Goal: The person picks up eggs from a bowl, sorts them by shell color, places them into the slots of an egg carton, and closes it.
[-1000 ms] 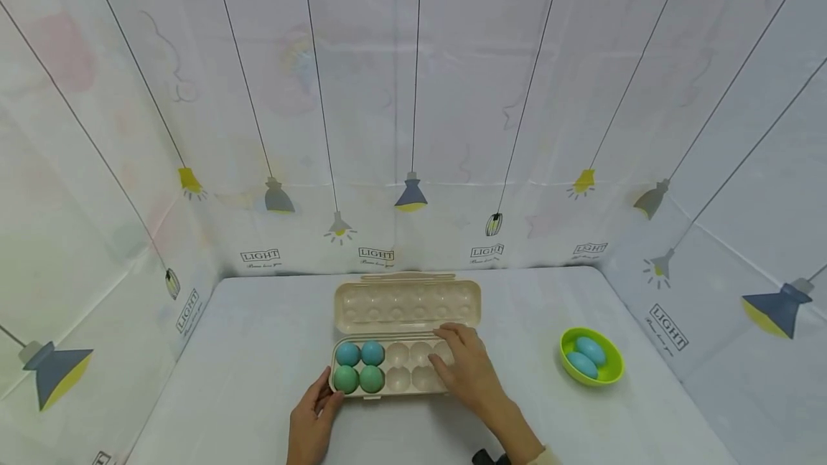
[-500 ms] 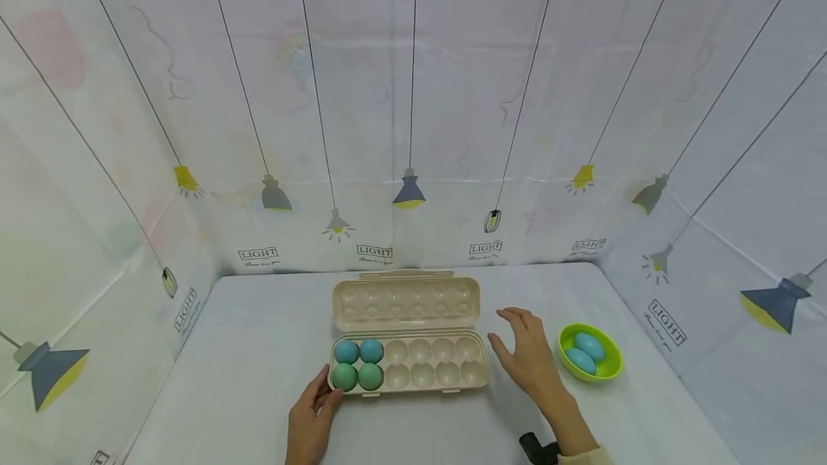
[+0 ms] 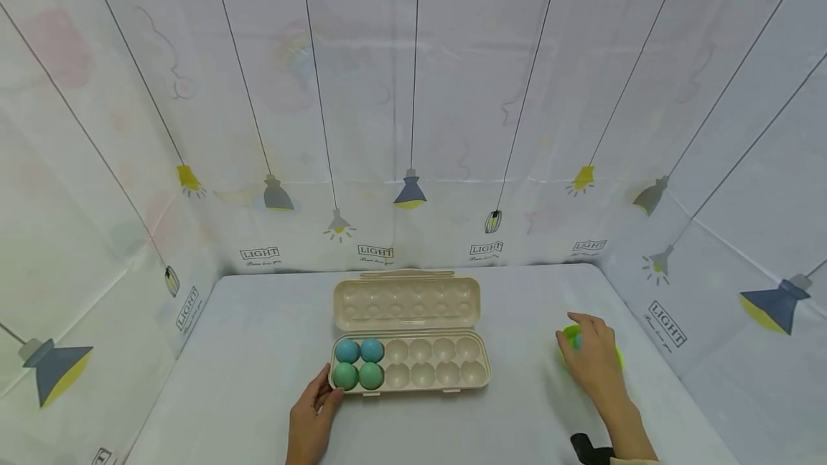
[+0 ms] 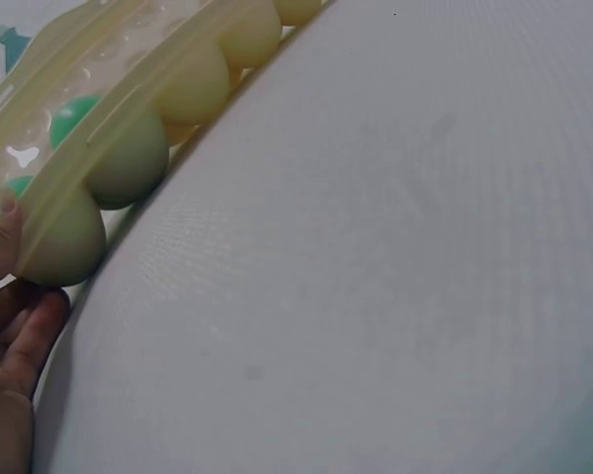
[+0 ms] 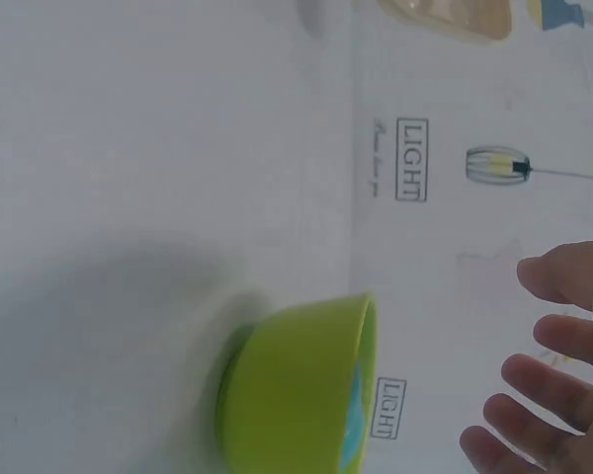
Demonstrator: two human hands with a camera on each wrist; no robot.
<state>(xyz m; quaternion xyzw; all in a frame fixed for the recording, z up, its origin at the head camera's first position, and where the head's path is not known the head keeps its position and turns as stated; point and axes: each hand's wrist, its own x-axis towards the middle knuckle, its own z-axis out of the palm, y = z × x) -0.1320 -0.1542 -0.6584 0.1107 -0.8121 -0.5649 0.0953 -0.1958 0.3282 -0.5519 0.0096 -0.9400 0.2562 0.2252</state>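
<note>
White cloth printed with hanging lamps (image 3: pixel 410 192) rises behind a white-covered table (image 3: pixel 258 350). In the head view an egg carton (image 3: pixel 423 377) lies with its long axis running left to right and its lid (image 3: pixel 407 305) folded back on the far side. Two blue eggs (image 3: pixel 372 350) and two green eggs (image 3: pixel 371 377) fill its left end, which the left hand (image 3: pixel 311 418) grips. The right hand (image 3: pixel 594 361) is over the lime bowl (image 3: pixel 571 331), well to the right of the carton, and much nearer that bowl than the left hand is; a bit of a blue egg (image 3: pixel 578 341) shows beneath it.

The left wrist view shows thumb above and fingers below the carton's end.

In the right wrist view the right hand's fingers are spread, holding nothing visible, apart from the bowl, whose rim shows a blue sliver inside.
</note>
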